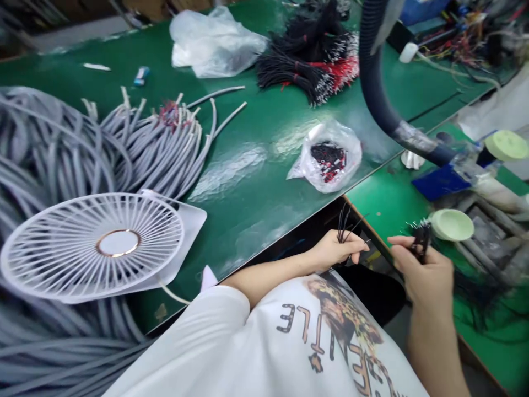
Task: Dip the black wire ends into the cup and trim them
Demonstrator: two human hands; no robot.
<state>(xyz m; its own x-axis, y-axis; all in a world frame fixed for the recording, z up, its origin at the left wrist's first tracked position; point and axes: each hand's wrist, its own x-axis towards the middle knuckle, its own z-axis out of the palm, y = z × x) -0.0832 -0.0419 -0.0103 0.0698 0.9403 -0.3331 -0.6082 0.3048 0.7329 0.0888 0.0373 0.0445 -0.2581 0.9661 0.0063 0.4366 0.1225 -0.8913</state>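
Note:
My left hand (339, 247) is closed in a pinch on a few thin black wires (342, 223), which stick up and fan out above the fingers. To its right, my right hand (427, 273) is wrapped round a thicker bundle of black wires (422, 238) with pale, bare-looking tips at the top. The two hands are apart, in front of my body near the table's edge. Just beyond the right hand's bundle sits a light green bowl (452, 225). Farther off, a clear plastic bag (326, 157) lies open with small black and red pieces inside.
A white fan (140, 242) and thick coils of grey cable (53, 143) fill the left of the green table (231, 215). Bundles of black and red wires (306, 66) lie at the back beside a plastic bag (215, 41). A dark flexible hose (374, 82) curves down at right.

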